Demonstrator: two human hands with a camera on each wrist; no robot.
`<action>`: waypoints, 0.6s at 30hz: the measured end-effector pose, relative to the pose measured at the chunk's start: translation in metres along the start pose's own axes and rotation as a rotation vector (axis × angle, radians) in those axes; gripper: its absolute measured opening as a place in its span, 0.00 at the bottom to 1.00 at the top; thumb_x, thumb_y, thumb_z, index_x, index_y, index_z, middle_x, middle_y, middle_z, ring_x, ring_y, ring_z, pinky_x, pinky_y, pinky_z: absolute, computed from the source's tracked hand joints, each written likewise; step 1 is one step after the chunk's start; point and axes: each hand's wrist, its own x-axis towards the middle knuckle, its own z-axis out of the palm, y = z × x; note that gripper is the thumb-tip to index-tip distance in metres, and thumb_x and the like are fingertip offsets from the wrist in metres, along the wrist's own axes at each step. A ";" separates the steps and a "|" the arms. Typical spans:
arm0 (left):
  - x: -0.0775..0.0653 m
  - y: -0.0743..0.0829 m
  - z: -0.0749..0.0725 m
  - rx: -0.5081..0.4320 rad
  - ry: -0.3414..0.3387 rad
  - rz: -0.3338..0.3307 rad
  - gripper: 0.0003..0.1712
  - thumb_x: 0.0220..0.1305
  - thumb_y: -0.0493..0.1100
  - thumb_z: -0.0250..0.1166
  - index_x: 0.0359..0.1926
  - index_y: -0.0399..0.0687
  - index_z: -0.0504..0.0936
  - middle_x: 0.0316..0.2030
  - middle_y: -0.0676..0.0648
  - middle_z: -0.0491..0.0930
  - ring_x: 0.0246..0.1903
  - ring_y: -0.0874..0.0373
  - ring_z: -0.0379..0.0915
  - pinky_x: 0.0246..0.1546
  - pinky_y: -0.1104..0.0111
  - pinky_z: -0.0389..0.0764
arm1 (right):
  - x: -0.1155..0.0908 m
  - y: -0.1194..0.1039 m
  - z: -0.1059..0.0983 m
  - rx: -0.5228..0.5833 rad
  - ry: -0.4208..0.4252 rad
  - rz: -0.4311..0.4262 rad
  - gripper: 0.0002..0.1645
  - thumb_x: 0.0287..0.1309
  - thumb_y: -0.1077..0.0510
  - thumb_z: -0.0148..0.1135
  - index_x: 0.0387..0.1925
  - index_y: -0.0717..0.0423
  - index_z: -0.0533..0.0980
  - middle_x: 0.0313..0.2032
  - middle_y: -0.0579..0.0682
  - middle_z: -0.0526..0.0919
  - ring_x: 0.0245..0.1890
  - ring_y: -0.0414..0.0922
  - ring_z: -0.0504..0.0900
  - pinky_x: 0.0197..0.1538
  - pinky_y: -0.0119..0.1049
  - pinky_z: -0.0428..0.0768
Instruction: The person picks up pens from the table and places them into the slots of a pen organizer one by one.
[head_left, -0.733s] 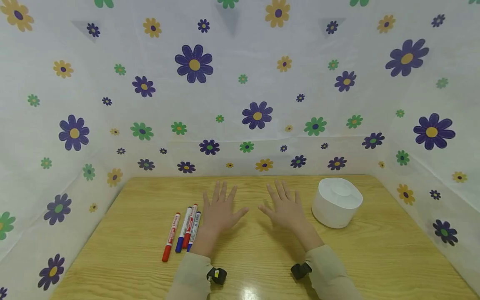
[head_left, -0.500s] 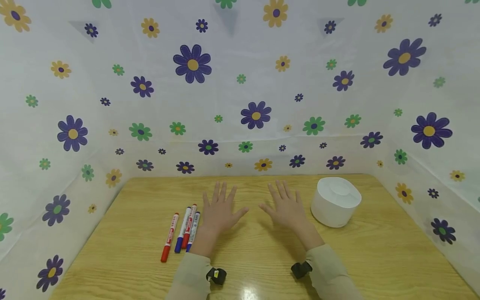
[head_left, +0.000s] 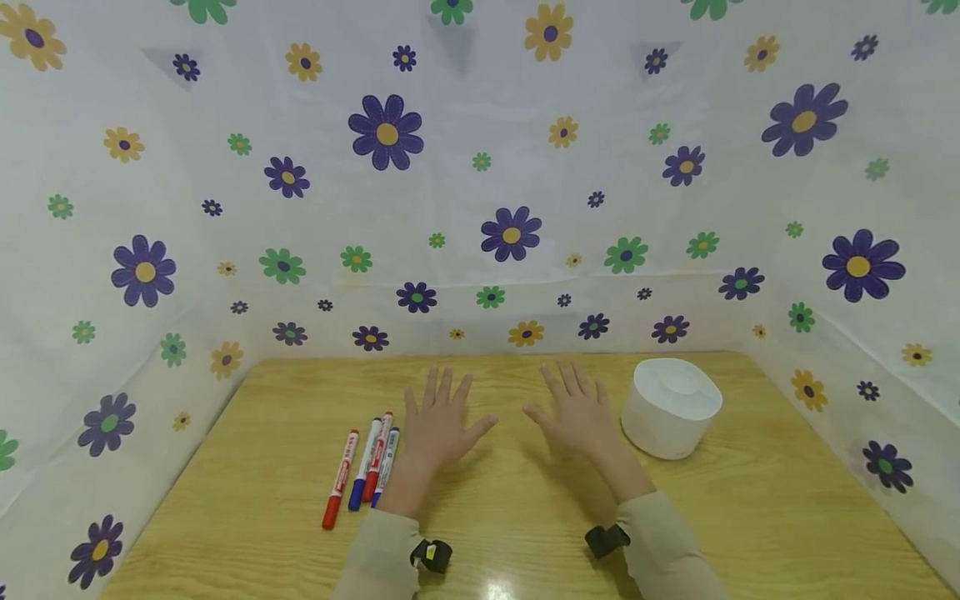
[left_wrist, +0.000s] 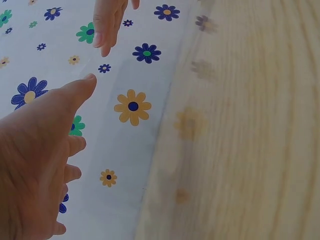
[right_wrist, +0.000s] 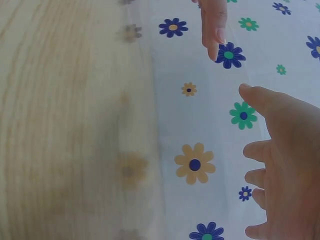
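My left hand (head_left: 437, 429) is held palm down with straight, spread fingers, above the middle of the wooden table (head_left: 510, 500). Just left of it lie several markers: a red marker (head_left: 341, 479) slightly apart, and a blue marker (head_left: 364, 465), another red marker (head_left: 378, 458) and another blue marker (head_left: 386, 467) close together. My right hand (head_left: 577, 421) is spread the same way, nearest to a white lidded container (head_left: 670, 412) on its right. Neither hand holds anything. In the left wrist view my left hand (left_wrist: 37, 145) shows its thumb and fingertips; the right wrist view shows my right hand (right_wrist: 295, 155) likewise.
A white cloth with printed flowers (head_left: 450, 192) stands behind the table and along both sides. Black wrist straps (head_left: 432, 556) sit over the beige sleeves (head_left: 663, 533). Light glares off the table's near edge.
My right hand has shifted slightly to the right. The left hand stays almost where it was, and the markers and the container lie as before; the head view has moved slightly.
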 end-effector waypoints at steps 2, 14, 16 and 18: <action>0.000 0.000 -0.001 -0.013 0.013 0.012 0.49 0.61 0.78 0.45 0.76 0.60 0.51 0.77 0.44 0.43 0.78 0.45 0.28 0.71 0.37 0.33 | 0.000 0.001 -0.003 -0.003 0.023 -0.004 0.49 0.64 0.29 0.46 0.76 0.50 0.49 0.77 0.58 0.43 0.78 0.58 0.39 0.72 0.67 0.42; 0.002 0.024 -0.010 -0.104 0.004 0.091 0.50 0.61 0.78 0.47 0.76 0.60 0.51 0.78 0.46 0.42 0.78 0.47 0.28 0.71 0.38 0.34 | -0.012 0.009 -0.042 0.005 0.076 -0.008 0.51 0.63 0.28 0.47 0.77 0.50 0.46 0.77 0.57 0.41 0.78 0.58 0.37 0.73 0.63 0.43; 0.002 0.029 -0.010 -0.112 -0.010 0.100 0.51 0.60 0.78 0.46 0.76 0.59 0.50 0.78 0.47 0.41 0.78 0.48 0.27 0.72 0.39 0.34 | -0.016 0.012 -0.049 0.002 0.080 -0.003 0.52 0.63 0.28 0.47 0.77 0.49 0.46 0.78 0.57 0.41 0.78 0.57 0.36 0.73 0.64 0.42; 0.003 0.035 -0.011 -0.119 -0.013 0.119 0.52 0.60 0.79 0.46 0.77 0.59 0.50 0.78 0.47 0.42 0.78 0.48 0.28 0.72 0.39 0.36 | -0.020 0.016 -0.055 -0.005 0.089 0.001 0.53 0.62 0.27 0.47 0.77 0.49 0.45 0.78 0.57 0.40 0.78 0.57 0.35 0.73 0.64 0.41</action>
